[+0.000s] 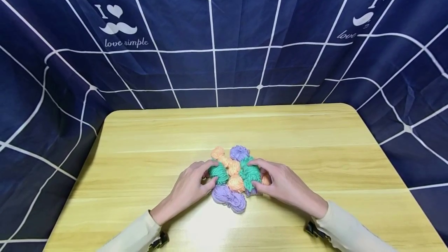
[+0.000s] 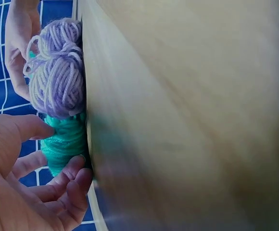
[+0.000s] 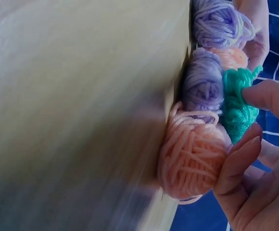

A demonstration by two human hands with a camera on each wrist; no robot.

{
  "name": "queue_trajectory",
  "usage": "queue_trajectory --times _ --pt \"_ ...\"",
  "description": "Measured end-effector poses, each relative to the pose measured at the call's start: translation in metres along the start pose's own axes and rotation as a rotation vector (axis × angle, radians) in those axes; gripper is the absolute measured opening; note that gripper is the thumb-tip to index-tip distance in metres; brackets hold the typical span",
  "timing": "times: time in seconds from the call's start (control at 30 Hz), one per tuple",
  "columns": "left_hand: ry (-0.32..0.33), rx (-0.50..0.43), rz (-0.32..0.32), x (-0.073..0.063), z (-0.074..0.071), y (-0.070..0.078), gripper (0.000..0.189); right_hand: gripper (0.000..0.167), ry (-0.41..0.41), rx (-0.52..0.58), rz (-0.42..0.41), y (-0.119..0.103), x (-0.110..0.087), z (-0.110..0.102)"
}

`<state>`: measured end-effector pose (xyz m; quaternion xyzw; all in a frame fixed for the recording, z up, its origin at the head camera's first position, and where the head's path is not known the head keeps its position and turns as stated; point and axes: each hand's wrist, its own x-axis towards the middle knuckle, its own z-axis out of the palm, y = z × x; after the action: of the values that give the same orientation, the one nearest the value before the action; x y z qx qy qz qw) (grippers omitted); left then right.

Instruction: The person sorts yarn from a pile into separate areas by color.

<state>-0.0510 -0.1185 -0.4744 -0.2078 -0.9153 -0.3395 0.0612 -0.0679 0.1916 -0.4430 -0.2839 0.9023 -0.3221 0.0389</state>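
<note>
A tight cluster of yarn skeins lies on the table in the head view. My left hand (image 1: pixel 190 182) holds the green skein (image 1: pixel 219 174) on the cluster's left, thumb on its near side and fingers curled round the far side. With thumb and fingers, my right hand (image 1: pixel 278 178) grips another green skein (image 1: pixel 250 174), which sits on top of others in the right wrist view. A peach skein (image 3: pixel 195 154) touches the fingers of that hand, beside a purple skein (image 3: pixel 204 82). Another purple skein (image 1: pixel 229 198) lies in front, below a peach skein (image 1: pixel 236 184).
At the cluster's back are a peach skein (image 1: pixel 217 153) and a round purple skein (image 1: pixel 239 152). The wooden table (image 1: pixel 147 143) has rounded far corners. A navy cloth (image 1: pixel 241 69) with white lines hangs behind it and along both sides.
</note>
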Motion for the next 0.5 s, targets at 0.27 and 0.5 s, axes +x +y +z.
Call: queue_trajectory --times 0.27,0.5 --pt "-0.016 0.011 -0.028 0.0031 0.0001 0.0020 0.036 0.050 -0.036 0.046 0.029 0.0033 0.0040 -0.0001" --pt "-0.016 -0.029 -0.037 0.0073 0.0007 0.0017 0.031 0.045 -0.019 0.083 0.013 0.0041 0.0027 -0.0007"
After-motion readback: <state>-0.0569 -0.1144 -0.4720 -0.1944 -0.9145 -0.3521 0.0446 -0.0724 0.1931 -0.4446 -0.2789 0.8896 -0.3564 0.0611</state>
